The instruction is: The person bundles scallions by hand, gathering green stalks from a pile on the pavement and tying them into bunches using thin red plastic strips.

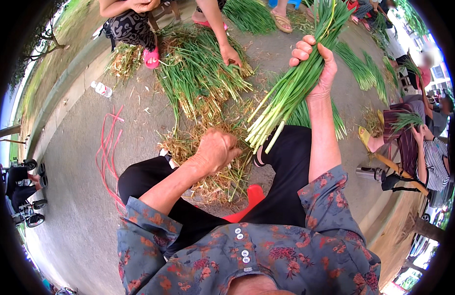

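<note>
My right hand [316,64] is raised and wrapped round a bunch of garlic chives [292,91], long green leaves with pale cut ends pointing down toward my knees. My left hand [215,150] is closed, fingers curled, over a heap of dry yellow-brown leaf trimmings [217,183] between my legs. Whatever its fingers hold, if anything, is hidden. Just beyond lies a big pile of untrimmed chives [198,69] with straw-coloured ends. A co-worker's hand [230,54] reaches down to that pile's right side. More green chives [300,115] lie behind my right forearm.
Red plastic ties [108,147] lie on the pavement at left, near a plastic bottle [101,89]. A red seat [256,195] shows between my thighs. Chive bundles [357,66] rest at upper right. At right are a steel flask [371,173] and a seated person [426,142] holding greens.
</note>
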Motion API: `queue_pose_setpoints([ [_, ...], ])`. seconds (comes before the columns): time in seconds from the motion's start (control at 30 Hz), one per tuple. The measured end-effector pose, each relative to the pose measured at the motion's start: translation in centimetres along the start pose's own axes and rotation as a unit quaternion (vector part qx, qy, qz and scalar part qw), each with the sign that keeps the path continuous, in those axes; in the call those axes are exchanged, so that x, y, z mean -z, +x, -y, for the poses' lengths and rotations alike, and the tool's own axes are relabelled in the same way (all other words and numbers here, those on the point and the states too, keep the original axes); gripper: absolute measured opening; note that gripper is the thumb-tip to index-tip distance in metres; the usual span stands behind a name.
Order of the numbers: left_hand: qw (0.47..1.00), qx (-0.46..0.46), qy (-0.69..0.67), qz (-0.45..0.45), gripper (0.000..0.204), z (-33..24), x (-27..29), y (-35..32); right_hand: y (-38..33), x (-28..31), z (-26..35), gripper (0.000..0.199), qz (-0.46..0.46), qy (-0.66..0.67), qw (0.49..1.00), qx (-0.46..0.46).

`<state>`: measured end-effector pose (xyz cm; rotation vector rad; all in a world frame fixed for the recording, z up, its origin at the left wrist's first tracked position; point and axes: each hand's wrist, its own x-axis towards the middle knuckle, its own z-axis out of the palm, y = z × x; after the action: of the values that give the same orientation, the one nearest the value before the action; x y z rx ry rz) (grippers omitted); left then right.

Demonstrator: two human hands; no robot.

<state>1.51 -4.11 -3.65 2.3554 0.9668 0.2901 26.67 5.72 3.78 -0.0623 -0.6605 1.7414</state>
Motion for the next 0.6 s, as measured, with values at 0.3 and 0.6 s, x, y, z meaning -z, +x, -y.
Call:
queue_pose_setpoints([
  [0.3, 0.933, 0.159, -0.261, -0.19, 0.013, -0.2, 2.6, 1.3, 0.2, -0.4, -0.5, 0.016, 0.016, -0.021, 1.0, -0.015],
  [0.6, 0.89, 0.038, -0.429, -0.149, 0.019, -1.9, 4.2, 1.4, 0.4, -0.3, -0.7, 0.017, 0.006, -0.044, 0.999, -0.011],
])
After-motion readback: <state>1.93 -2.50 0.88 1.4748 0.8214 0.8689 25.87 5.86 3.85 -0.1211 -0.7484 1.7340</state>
